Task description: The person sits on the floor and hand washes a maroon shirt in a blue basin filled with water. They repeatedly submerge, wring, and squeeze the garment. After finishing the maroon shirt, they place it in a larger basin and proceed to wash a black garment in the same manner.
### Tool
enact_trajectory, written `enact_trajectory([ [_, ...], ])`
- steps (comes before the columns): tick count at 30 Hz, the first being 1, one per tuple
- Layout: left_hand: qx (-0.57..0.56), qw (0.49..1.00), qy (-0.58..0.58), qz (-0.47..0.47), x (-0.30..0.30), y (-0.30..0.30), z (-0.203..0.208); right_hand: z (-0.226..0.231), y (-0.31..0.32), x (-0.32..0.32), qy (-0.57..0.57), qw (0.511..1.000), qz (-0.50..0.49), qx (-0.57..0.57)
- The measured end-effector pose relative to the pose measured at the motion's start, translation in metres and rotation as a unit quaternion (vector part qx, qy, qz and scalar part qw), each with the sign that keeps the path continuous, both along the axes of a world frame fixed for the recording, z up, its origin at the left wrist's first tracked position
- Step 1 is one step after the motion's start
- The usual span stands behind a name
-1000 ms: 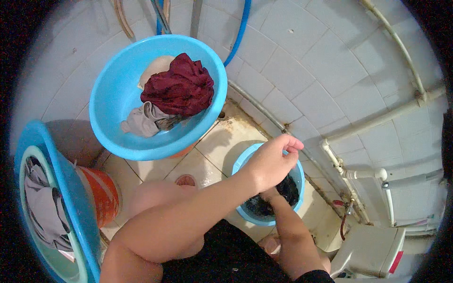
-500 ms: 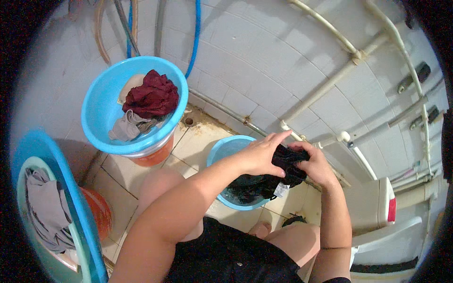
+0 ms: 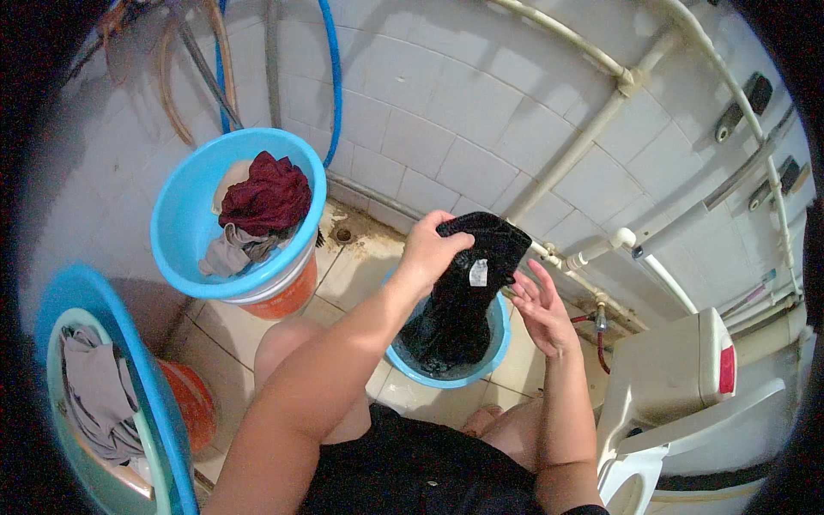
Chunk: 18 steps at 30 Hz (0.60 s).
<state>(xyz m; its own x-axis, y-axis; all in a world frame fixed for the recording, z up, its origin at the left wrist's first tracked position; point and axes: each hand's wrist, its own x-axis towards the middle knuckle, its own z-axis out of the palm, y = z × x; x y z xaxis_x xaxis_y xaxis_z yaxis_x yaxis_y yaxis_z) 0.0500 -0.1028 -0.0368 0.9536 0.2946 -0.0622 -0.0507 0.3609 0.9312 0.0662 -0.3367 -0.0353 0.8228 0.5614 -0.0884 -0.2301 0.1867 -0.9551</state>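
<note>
Left hand lifting a wet black garment
It is gripping the cloth over a small blue plastic bucket; the right hand, at three o'clock, is hovering open-fingered.

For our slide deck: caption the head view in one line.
Left hand lifts a black garment from a small blue bucket; right hand open beside it.

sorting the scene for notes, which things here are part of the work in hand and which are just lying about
In hand: left hand lifting black garment; open right hand; small blue bucket.

Lying about: blue basin with red cloth; green basin; toilet; hose.
</note>
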Motion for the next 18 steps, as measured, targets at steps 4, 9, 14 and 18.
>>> enact_trajectory([
  [4,0.069,0.991,-0.014,-0.113,-0.009,-0.013,0.006,-0.020,0.022,0.011,-0.054,0.995,0.010,-0.081],
  [9,0.117,0.975,0.003,-0.190,-0.012,0.005,0.012,-0.006,0.023,0.010,-0.032,0.987,-0.134,-0.085],
  [14,0.170,0.965,-0.048,-0.193,-0.019,0.022,0.036,0.010,0.003,0.006,-0.130,0.981,-0.125,-0.072],
  [18,0.045,0.988,-0.040,-0.141,-0.014,0.021,0.021,0.009,-0.004,0.001,-0.097,0.987,-0.131,0.003],
])
